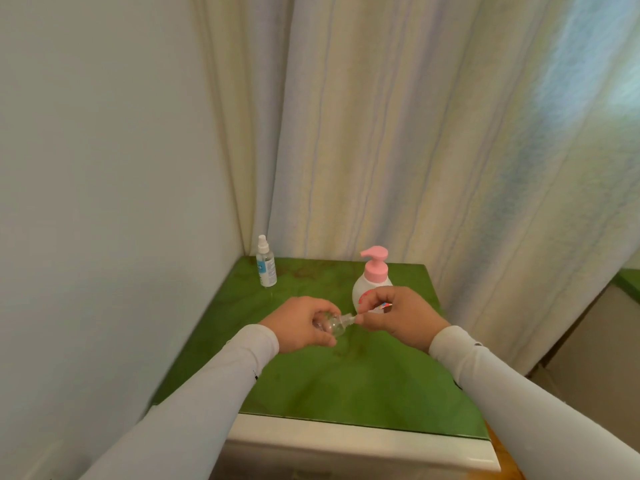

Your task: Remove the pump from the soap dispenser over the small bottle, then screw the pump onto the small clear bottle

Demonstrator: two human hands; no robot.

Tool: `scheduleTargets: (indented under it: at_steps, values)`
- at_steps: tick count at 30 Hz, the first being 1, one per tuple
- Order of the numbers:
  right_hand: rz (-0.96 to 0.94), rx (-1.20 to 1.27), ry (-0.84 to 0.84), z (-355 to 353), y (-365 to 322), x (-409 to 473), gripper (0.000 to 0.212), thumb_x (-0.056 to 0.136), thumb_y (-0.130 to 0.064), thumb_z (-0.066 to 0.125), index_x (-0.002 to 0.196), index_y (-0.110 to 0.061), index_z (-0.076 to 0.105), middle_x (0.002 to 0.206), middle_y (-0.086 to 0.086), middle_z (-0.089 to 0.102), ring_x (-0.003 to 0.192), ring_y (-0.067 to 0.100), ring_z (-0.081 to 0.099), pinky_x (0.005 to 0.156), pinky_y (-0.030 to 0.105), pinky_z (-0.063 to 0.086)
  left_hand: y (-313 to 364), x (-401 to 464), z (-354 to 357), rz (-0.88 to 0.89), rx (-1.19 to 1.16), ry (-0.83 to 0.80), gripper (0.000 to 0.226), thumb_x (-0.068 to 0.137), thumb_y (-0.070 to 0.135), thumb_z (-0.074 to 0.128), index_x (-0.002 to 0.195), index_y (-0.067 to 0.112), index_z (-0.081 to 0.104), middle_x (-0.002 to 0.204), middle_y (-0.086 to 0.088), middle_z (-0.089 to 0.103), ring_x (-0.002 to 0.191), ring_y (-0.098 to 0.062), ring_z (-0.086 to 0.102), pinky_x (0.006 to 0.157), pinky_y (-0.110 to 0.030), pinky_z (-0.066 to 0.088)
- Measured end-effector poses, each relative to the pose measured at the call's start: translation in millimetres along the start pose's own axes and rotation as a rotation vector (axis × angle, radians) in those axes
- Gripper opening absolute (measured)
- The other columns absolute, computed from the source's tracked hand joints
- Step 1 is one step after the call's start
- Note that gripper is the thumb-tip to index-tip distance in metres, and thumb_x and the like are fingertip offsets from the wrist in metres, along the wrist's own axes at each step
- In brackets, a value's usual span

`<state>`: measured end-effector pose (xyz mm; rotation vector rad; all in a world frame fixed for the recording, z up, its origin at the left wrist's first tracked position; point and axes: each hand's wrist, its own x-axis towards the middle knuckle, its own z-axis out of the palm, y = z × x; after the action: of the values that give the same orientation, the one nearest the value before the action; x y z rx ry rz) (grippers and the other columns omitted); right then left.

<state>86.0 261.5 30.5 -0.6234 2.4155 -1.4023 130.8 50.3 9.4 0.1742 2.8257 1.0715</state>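
Head view. At the centre of the frame, above a green tabletop [363, 382], the left hand [301, 323] grips a small clear bottle [332, 325] lying on its side, neck pointing toward the right of the frame. Its fingers are curled round the bottle's body, which judging by the grip keeps it from turning. The right hand [398, 315] meets the bottle at the neck: thumb and fingertips are pinched together on the cap [349, 319], a hold that suits twisting. A small red-and-white item [381, 307] shows among the right fingers; what it is cannot be told. The bottle is held clear of the tabletop, between the two hands, just below and in front of the pump bottle.

Behind the right hand, at centre right, stands a white pump bottle [372, 282] with a pink head, upright, its lower part hidden by the fingers. At the far left corner of the tabletop a clear spray bottle [266, 263] stands upright, well apart from the hands, near the wall [104, 168]. Both stand toward the back, which leaves working room in front. A pale striped curtain [415, 133] fills the upper right. Light sleeves [519, 393] cover both forearms to the wrists.
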Motion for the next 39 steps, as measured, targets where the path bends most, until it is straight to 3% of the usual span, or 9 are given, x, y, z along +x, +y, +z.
scheduleTargets:
  at_steps: [5, 11, 19, 29, 39]
  values:
    - [0.027, -0.023, 0.078, 1, 22, 4, 0.015, 0.075, -0.021, 0.074, 0.089, -0.022, 0.069, 0.098, -0.003, 0.069, 0.088, 0.014, 0.064, 0.078, 0.02, 0.05, -16, 2, 3, -0.075, 0.016, 0.055, 0.045, 0.073, 0.025, 0.079, 0.113, 0.031, 0.061, 0.096, 0.008, 0.065, 0.086, -0.009, 0.061, 0.076, -0.023, 0.05]
    - [0.093, -0.11, 0.216, 13, 55, 6, 0.01, 0.075, -0.02, 0.071, 0.078, -0.019, 0.062, 0.079, -0.004, 0.064, 0.071, 0.012, 0.057, 0.062, 0.016, 0.043, -35, 2, 8, -0.158, -0.017, 0.149, 0.04, 0.076, 0.024, 0.076, 0.111, 0.03, 0.059, 0.096, 0.013, 0.061, 0.085, -0.003, 0.059, 0.066, -0.012, 0.041]
    - [0.103, -0.337, 0.192, 50, 74, 21, 0.015, 0.081, -0.029, 0.061, 0.094, -0.021, 0.059, 0.091, -0.003, 0.066, 0.082, 0.016, 0.061, 0.075, 0.026, 0.051, -45, 7, 19, -0.178, -0.057, 0.167, 0.037, 0.079, 0.025, 0.074, 0.111, 0.031, 0.057, 0.096, 0.016, 0.062, 0.087, 0.0, 0.059, 0.07, -0.014, 0.043]
    - [0.021, -0.429, 0.25, 66, 90, 31, 0.022, 0.082, -0.038, 0.057, 0.097, -0.022, 0.057, 0.091, -0.007, 0.053, 0.083, 0.013, 0.048, 0.074, 0.022, 0.04, -48, 13, 23, -0.174, -0.069, 0.152, 0.036, 0.079, 0.025, 0.075, 0.109, 0.032, 0.057, 0.092, 0.019, 0.061, 0.083, 0.003, 0.058, 0.068, -0.01, 0.041]
    - [0.058, -0.428, 0.212, 64, 89, 31, 0.038, 0.078, -0.043, 0.061, 0.107, -0.019, 0.055, 0.106, -0.002, 0.055, 0.093, 0.015, 0.052, 0.081, 0.024, 0.045, -46, 15, 23, -0.173, -0.073, 0.153, 0.035, 0.078, 0.027, 0.075, 0.108, 0.034, 0.057, 0.091, 0.02, 0.061, 0.081, 0.005, 0.058, 0.064, -0.008, 0.04]
